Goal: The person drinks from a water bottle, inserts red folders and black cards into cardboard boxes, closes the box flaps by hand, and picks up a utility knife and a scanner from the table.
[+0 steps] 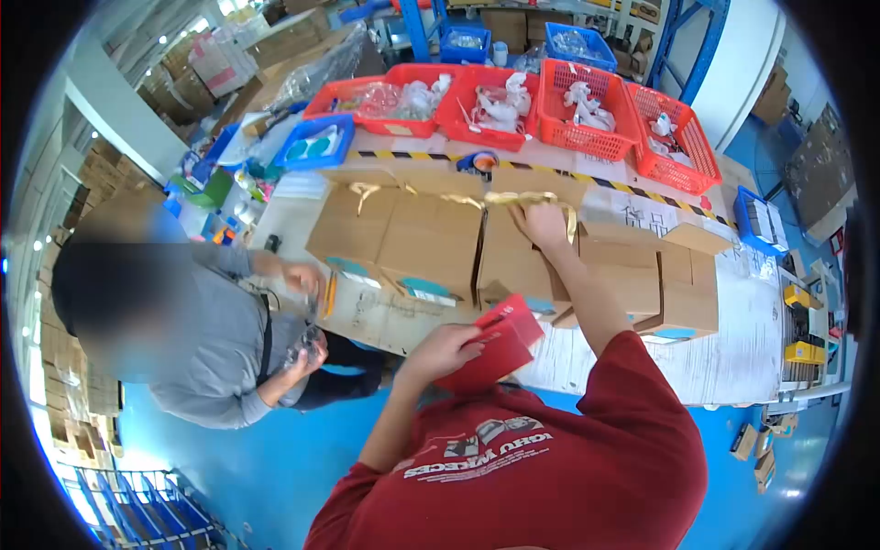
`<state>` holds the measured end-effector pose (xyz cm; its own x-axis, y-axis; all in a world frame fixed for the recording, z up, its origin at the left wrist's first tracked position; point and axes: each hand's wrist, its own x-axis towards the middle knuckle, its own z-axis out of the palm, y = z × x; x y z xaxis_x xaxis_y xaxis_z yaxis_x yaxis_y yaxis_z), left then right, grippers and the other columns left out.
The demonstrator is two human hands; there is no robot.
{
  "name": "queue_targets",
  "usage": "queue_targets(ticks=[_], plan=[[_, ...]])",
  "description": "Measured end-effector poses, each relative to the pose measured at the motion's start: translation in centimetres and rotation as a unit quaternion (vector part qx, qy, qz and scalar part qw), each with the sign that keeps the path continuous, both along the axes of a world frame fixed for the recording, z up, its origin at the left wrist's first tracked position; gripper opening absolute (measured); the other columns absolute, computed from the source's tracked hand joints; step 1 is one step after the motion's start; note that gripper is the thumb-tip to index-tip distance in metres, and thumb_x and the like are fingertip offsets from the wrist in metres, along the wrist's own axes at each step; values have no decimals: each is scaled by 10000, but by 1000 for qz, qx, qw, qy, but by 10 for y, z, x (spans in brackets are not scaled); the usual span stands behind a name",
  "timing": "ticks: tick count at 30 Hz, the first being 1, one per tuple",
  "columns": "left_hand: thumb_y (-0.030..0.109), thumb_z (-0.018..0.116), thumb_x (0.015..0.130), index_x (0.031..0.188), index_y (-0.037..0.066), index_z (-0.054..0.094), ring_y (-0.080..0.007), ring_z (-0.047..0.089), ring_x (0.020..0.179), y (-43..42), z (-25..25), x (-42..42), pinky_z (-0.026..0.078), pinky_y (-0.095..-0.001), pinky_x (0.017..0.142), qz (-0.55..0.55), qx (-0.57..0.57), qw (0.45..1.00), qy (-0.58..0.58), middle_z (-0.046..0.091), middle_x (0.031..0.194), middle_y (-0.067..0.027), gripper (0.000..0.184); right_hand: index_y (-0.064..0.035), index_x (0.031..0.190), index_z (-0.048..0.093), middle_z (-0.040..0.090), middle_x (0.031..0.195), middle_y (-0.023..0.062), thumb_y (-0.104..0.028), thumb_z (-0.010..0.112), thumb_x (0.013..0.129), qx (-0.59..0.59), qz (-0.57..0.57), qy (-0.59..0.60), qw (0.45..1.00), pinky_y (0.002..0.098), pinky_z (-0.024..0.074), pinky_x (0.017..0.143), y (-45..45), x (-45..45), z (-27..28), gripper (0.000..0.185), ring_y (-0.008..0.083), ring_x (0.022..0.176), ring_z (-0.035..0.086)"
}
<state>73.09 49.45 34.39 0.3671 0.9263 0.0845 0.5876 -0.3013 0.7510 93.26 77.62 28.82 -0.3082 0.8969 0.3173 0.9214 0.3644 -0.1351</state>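
Observation:
My left hand (pixel 445 352) is closed on a flat red packet (pixel 500 346) with small pale printing, held in front of my chest at the table's near edge. Over the row of brown cardboard boxes, my right hand (pixel 544 225) reaches to the top of a middle carton (pixel 513 261). Its fingers are curled at a gold ribbon (pixel 522 197) that runs along the top; the fingertips are partly hidden. More gold strips (pixel 364 194) lie on the cartons to the left. Teal labels (pixel 426 289) show on the cartons' near faces.
Red baskets (pixel 587 110) with white bagged items line the table's back, behind a black-and-yellow tape strip (pixel 642 191). To my left, a co-worker in a grey top (pixel 215 330) handles a small clear item. An open carton (pixel 687 284) stands at right. A tape roll (pixel 478 163) lies behind the cartons.

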Motion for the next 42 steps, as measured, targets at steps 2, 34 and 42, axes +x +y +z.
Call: queue_targets(ticks=[2, 34, 42], plan=[[119, 659, 902, 895, -6, 626, -369, 583, 728, -30, -2, -12, 467, -425, 691, 69, -97, 991, -57, 679, 863, -167, 129, -64, 951, 747, 751, 1001, 167, -447, 580, 983, -25, -6, -3, 1000, 441, 552, 765, -13, 7, -10, 419, 361, 864, 699], [93, 593, 1012, 1035, 0, 664, -68, 496, 651, -134, -18, -31, 448, -187, 621, 456, 51, 719, -522, 665, 847, -45, 119, -34, 1249, 622, 687, 1008, 116, -233, 788, 890, -227, 93, 447, 860, 372, 556, 805, -272, -43, 71, 443, 213, 937, 675], [80, 567, 1012, 1033, -23, 692, -100, 536, 695, -122, -34, 2, 457, -229, 659, 350, 96, 825, -433, 697, 885, -56, 164, 31, 1287, 580, 710, 1077, 154, -71, 954, 642, -261, -24, 532, 805, 337, 582, 825, -299, 45, 88, 753, 232, 879, 689]])
